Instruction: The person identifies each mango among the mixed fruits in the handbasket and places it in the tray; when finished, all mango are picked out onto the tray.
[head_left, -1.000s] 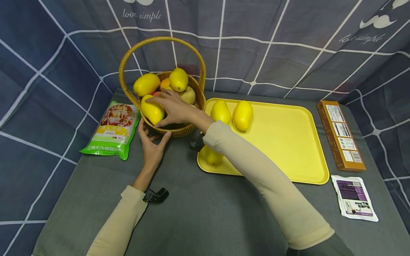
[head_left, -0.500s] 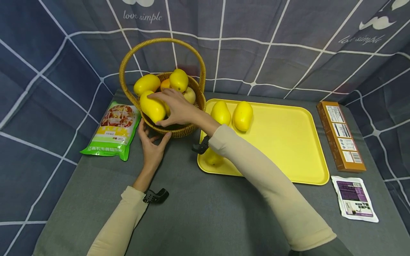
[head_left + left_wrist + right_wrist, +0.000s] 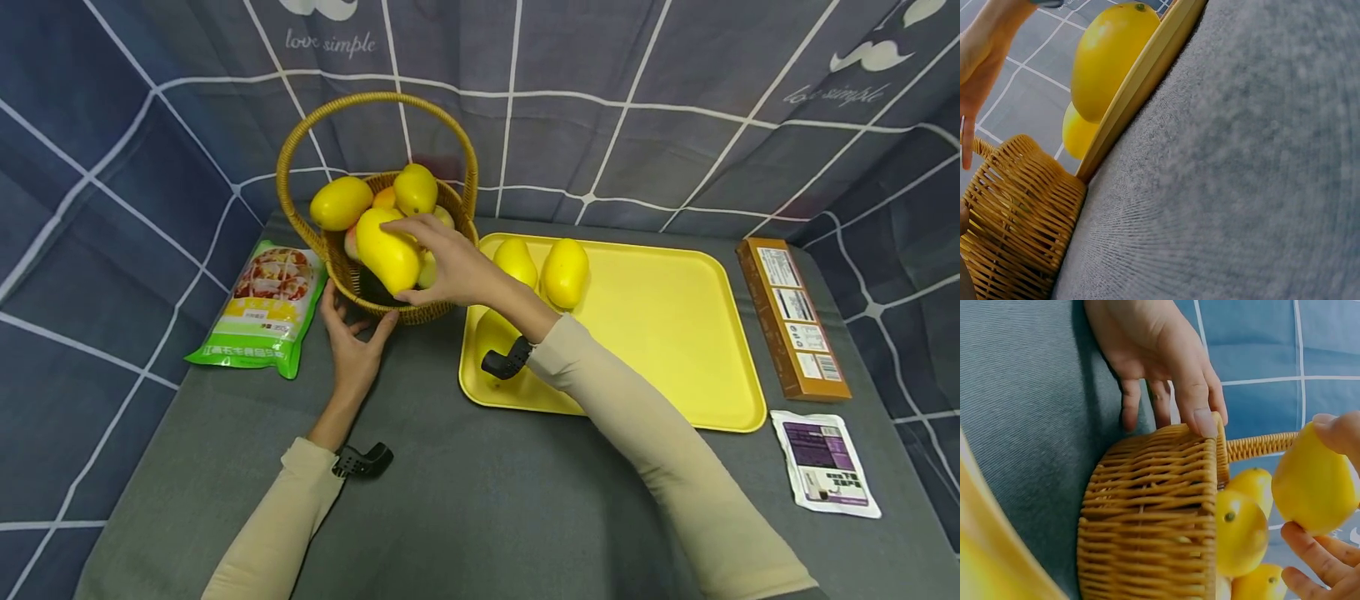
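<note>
My right hand (image 3: 461,265) pinches a yellow mango (image 3: 386,250) between thumb and fingertips, over the near part of the wicker basket (image 3: 427,315). In the right wrist view, the mango (image 3: 1310,478) is raised beyond the basket's rim. At the basket's near side, my left hand (image 3: 352,354) rests its spread fingers and thumb against the wicker. Inside the basket are another mango (image 3: 342,203), a yellow lemon-like fruit (image 3: 416,189) and other fruits partly hidden by the held mango and my right hand.
A yellow tray (image 3: 652,333) right of the basket bears several yellow fruits (image 3: 566,273), one partly behind my right wrist. A green food bag (image 3: 262,308) lies left of the basket. A brown box (image 3: 795,321) and white-purple pouch (image 3: 827,467) lie at right.
My right hand has drawn the mango from the basket's left rim toward the right and nearer side, uncovering the basket's inside at left. My left hand stays where it was.
</note>
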`<state>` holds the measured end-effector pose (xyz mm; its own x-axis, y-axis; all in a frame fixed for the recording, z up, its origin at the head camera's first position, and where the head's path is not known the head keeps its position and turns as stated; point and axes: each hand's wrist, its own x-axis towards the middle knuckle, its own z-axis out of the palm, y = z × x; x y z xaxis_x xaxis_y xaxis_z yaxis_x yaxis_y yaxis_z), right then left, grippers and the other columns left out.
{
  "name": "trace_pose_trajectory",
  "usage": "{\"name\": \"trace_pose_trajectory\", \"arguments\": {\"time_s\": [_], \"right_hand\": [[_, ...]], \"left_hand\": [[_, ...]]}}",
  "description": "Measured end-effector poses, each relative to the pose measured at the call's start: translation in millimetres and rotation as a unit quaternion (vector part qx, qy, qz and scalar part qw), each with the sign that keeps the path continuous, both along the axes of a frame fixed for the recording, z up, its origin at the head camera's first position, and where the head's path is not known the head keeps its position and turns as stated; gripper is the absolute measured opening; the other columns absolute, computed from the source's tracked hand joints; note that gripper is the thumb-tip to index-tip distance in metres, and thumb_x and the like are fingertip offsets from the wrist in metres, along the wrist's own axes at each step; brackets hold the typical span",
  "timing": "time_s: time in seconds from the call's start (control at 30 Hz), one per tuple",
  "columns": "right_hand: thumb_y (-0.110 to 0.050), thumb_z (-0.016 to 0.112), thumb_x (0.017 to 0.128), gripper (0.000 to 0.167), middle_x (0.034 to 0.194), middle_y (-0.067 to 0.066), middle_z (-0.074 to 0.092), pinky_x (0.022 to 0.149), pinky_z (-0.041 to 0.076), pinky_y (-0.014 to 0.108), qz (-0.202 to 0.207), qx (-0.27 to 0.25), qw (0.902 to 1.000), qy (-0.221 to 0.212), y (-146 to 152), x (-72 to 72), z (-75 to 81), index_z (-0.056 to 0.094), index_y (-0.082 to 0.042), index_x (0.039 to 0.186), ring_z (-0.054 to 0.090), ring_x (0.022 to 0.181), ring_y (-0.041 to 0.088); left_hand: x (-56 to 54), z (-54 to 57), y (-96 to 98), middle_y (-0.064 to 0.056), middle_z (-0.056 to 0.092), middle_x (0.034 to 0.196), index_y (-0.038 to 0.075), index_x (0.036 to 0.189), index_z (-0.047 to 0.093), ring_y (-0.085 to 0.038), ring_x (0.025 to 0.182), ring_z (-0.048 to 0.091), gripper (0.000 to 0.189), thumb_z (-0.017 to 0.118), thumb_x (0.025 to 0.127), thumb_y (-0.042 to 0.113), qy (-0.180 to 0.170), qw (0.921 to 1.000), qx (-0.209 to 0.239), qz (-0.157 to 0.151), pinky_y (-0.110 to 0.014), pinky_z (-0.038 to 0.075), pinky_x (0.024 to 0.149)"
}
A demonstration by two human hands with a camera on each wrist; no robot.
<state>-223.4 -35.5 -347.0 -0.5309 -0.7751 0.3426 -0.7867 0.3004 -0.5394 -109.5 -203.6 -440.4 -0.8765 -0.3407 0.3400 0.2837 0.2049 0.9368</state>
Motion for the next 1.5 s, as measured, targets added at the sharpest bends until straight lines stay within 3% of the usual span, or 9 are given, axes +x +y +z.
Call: {"name": "trace_pose_trajectory", "arguments": {"time_s": [0.3, 0.6, 1.3, 1.5], "right_hand": [[-0.036, 0.083, 0.075, 0.083, 0.143, 0.009, 0.044, 0.101, 0.043, 0.027, -0.005, -0.046, 0.9989, -0.01, 33.6, 15.3, -2.1, 0.046, -0.011, 0.145, 0.046, 0.124, 0.017], [-0.03, 0.086, 0.071, 0.082, 0.141, 0.011, 0.047, 0.1, 0.047, 0.038, -0.042, -0.096, 0.9945, 0.004, 80.5, 27.5, -11.8, 0.049, -0.009, 0.141, 0.049, 0.126, 0.021], [-0.015, 0.09, 0.064, 0.088, 0.135, 0.012, 0.05, 0.101, 0.047, 0.047, -0.191, -0.104, 0.9761, -0.001, 196.3, 26.3, -32.9, 0.049, -0.013, 0.141, 0.05, 0.124, 0.026], [-0.012, 0.09, 0.065, 0.088, 0.134, 0.016, 0.05, 0.101, 0.046, 0.052, -0.233, -0.092, 0.9681, -0.009, 224.4, 26.0, -37.7, 0.049, -0.012, 0.142, 0.056, 0.112, 0.033]], "left_hand": [[1.7, -1.8, -0.3, -0.026, 0.014, 0.155, -0.003, 0.154, 0.008, -0.041, 0.137, 0.028, 0.089, 0.068, 0.088, 0.004, -0.009, 0.9999, 0.002, 0.005, -0.052, 0.036, 0.093], [0.4, -1.2, 1.1, -0.025, 0.013, 0.157, -0.001, 0.154, 0.008, -0.042, 0.138, 0.028, 0.09, 0.069, 0.088, 0.005, -0.003, 1.0, 0.004, 0.001, -0.053, 0.035, 0.092], [1.3, -0.5, 1.3, -0.023, 0.013, 0.157, -0.001, 0.154, 0.008, -0.042, 0.138, 0.028, 0.09, 0.069, 0.088, 0.004, -0.01, 0.9999, 0.008, 0.004, -0.047, 0.036, 0.091], [1.9, 1.4, 2.4, -0.024, 0.011, 0.158, -0.001, 0.154, 0.008, -0.041, 0.139, 0.026, 0.09, 0.068, 0.088, 0.005, -0.014, 0.9999, 0.006, 0.003, -0.049, 0.036, 0.092]]}}
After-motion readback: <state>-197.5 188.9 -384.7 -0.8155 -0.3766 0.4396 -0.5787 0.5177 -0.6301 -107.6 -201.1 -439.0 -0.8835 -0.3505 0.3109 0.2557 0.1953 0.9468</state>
